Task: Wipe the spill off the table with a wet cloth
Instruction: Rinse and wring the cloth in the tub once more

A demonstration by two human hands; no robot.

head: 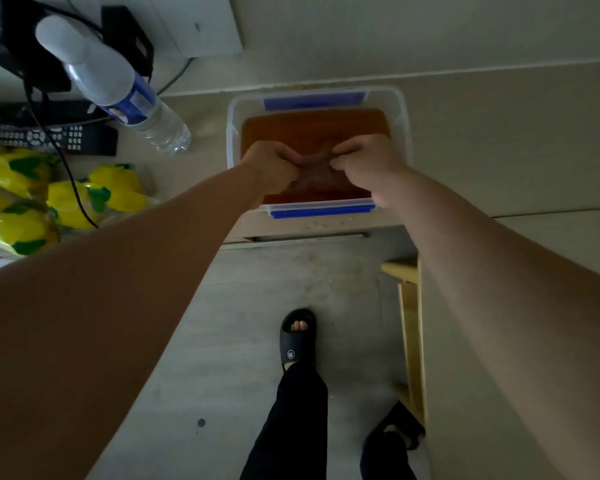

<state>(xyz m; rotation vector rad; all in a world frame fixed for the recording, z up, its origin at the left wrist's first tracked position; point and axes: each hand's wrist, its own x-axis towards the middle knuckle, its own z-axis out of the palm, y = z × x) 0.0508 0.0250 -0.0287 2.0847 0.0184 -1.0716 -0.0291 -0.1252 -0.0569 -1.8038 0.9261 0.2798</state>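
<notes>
We grip the cloth (317,168) between our left hand (274,164) and right hand (368,162), fists curled tight, over the tub (232,109) beneath them, probably to wring it there.

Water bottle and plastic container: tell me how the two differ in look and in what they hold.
The water bottle is tall and round with a blue label; the plastic container is low and rectangular with blue clips. The bottle holds clear contents and is capped; the container is open, holds brownish liquid, and both hands work a cloth over it. The bottle stands left of the container. Both are clear plastic on the same table.
</notes>
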